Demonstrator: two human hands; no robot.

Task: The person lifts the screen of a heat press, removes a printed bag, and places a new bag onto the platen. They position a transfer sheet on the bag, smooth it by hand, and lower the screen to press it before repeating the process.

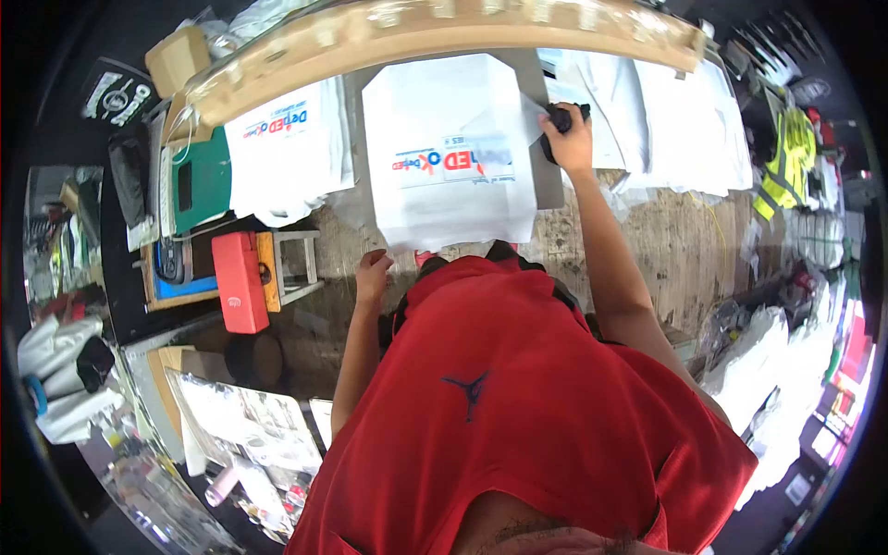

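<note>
A white shirt (444, 111) with blue and red lettering lies spread on a grey board (552, 190) in front of me. My right hand (570, 146) is closed around a black object (559, 120) at the shirt's right edge; its exact kind is unclear. My left hand (374, 276) is beside the shirt's near left corner, its fingers curled together. Whether those fingers pinch anything is too small to make out.
A cardboard strip (444, 35) runs across the far side. White printed fabric (291, 153) lies left, more white fabric (689, 129) right. A red box (240, 282) and a green item (203, 180) are at the left; a yellow vest (788, 162) hangs right.
</note>
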